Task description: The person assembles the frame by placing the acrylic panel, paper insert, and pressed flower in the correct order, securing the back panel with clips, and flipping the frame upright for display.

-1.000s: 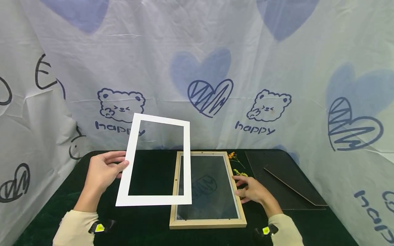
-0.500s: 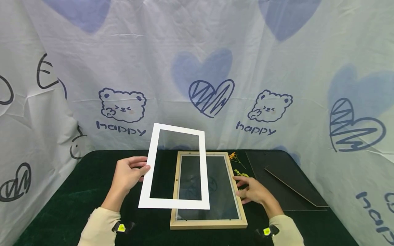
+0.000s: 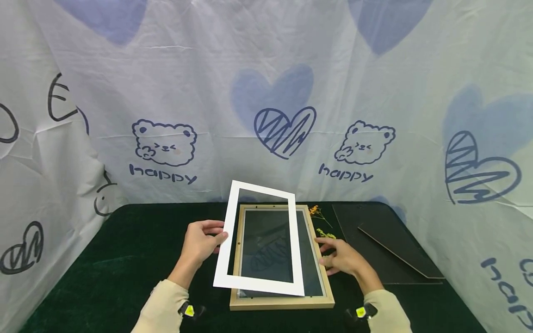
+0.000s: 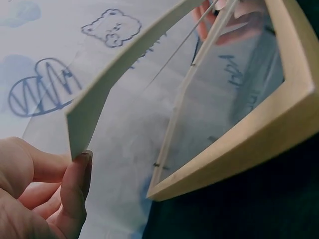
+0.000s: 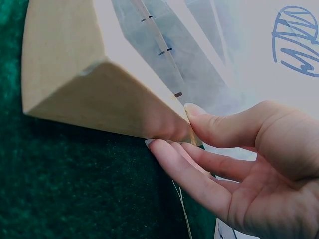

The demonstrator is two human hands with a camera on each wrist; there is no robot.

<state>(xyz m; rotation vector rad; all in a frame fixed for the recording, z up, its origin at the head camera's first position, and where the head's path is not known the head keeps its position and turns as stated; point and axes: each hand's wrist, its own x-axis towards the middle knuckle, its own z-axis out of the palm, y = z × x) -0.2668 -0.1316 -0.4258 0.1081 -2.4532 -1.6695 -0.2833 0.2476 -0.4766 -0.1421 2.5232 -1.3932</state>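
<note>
My left hand [image 3: 204, 243] pinches a white picture mat [image 3: 296, 245] by its left edge, thumb in front. The mat hangs tilted over a pale wooden picture frame [image 3: 283, 303] and covers part of it. In the left wrist view, thumb and fingertips meet on the lower end of the mat [image 4: 94, 102], and a gap parts it from the frame [image 4: 234, 137]. My right hand [image 3: 341, 256] grips the frame's right side. In the right wrist view, its thumb lies at the frame's [image 5: 114, 99] upper edge and its fingers along the outer side. A clear pane [image 3: 266, 249] fills the frame.
Orange flowers [image 3: 314, 211] and yellow flowers [image 3: 325, 234] on thin stems lie right of the frame. A dark backing board [image 3: 395, 249] with a raised flap is at the far right. Dark green cloth [image 3: 137, 259] covers the table, and a printed curtain [image 3: 225, 92] hangs behind.
My left hand has carried the mat rightward and somewhat lower, from left of the frame to over most of it. The right hand and the frame have stayed in place.
</note>
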